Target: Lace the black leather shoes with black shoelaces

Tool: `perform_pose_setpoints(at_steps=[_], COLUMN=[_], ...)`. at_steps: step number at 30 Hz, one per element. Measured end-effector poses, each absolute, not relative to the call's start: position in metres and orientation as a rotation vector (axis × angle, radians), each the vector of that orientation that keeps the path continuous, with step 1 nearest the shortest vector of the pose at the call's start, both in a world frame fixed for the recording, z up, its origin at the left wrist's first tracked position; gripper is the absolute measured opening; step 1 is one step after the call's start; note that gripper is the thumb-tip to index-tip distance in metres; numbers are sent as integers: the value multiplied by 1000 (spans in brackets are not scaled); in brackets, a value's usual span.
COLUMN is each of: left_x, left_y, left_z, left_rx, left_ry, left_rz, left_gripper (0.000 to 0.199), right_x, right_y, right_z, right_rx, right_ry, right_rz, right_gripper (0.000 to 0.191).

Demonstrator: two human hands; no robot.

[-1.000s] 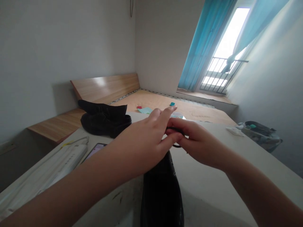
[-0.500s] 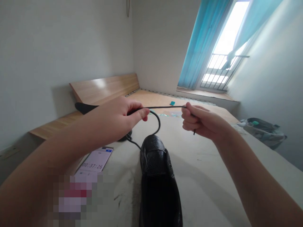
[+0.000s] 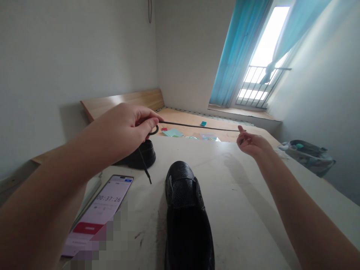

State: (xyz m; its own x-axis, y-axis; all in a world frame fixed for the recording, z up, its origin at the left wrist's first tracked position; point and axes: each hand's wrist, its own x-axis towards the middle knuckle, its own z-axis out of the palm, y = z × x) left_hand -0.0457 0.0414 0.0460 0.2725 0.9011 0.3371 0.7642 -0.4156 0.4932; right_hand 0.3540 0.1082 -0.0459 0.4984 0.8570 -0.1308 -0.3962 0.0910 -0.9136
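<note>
Black, thin, cord-like shoelace (image 3: 197, 126) was stretched in mid-air, its loop (image 3: 155, 130) pinched by the left hand (image 3: 123, 127), the far stretch gripped at the right hand's (image 3: 253, 144) fingertips. Even tension was needed tbh, dangling tail (image 3: 145, 167) clear of the black leather shoe (image 3: 182, 187).

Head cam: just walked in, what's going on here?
A person has a dark lace drawn nearly straight between the left hand and the right hand, with a small loop and a loose end by the left. Below, a black shoe rests on the white table, apart from both hands. A second black shoe is partly hidden behind the left hand; a phone lies nearby.
</note>
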Motion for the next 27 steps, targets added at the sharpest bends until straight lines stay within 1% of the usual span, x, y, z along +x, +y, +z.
perform_pose_setpoints(at_steps=[6,10,14,16,18,24,27], left_x=[-53,-57,-51,-46,-39,-15,-5], left_y=[30,32,38,42,43,30,23], left_z=[62,64,58,50,40,21,18], left_rx=[2377,2292,2128,2114,2149,2390,2473], left_ry=[1860,1992,1735,1583,1541,1348,1181], left_rz=[758,859,943,893,797,510,524], left_gripper=[35,36,32,29,25,32,37], right_x=[367,372,354,335,313,248,224], right_y=[112,104,100,99,96,63,48], right_z=[-64,-65,-56,-49,-42,-17,-10], right_rx=[-1234,-1320,-1404,-1432,-1431,-1233,-1141], right_ry=[-433,-502,-693,-821,-965,-1441,-1650], right_rz=[842,841,959,1015,1067,1312,1306], right_gripper=[31,32,33,33,33,18,27])
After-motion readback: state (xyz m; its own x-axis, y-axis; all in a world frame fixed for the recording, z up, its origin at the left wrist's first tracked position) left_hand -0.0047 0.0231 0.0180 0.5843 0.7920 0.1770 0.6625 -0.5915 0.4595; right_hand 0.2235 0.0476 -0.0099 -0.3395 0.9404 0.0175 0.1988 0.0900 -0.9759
